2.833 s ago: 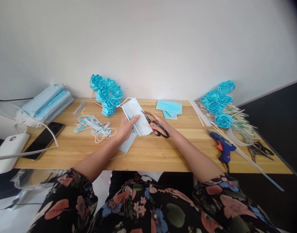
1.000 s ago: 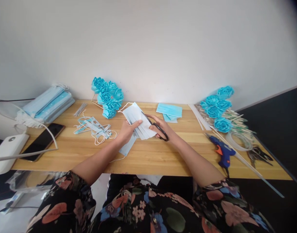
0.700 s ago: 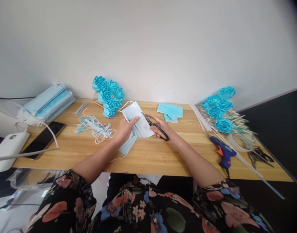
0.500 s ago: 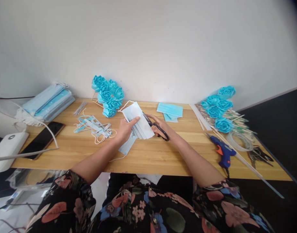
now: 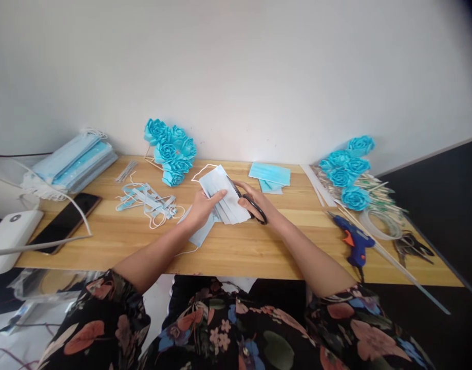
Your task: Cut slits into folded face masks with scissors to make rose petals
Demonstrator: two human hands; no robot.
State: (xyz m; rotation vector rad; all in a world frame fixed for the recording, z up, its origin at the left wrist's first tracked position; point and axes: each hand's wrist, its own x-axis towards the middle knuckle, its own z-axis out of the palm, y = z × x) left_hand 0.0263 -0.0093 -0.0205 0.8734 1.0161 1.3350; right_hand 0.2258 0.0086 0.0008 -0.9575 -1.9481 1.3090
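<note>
At table centre, left hand [image 5: 201, 208] clamped on pleated pale-blue mask [image 5: 231, 205], right hand [image 5: 263, 199] gripping black-handled scissors [image 5: 258, 207].
Mask slightly farther right than earlier; light wooden tabletop [image 5: 236, 257], white far wall [image 5: 236, 77].

soft, diffuse light | faint shadows | top-right corner dark | fine detail smeared

From the head, close above and behind the grip of left hand [image 5: 201, 209] and right hand [image 5: 263, 201], the table [image 5: 236, 257] is viewed forward and downward.
</note>
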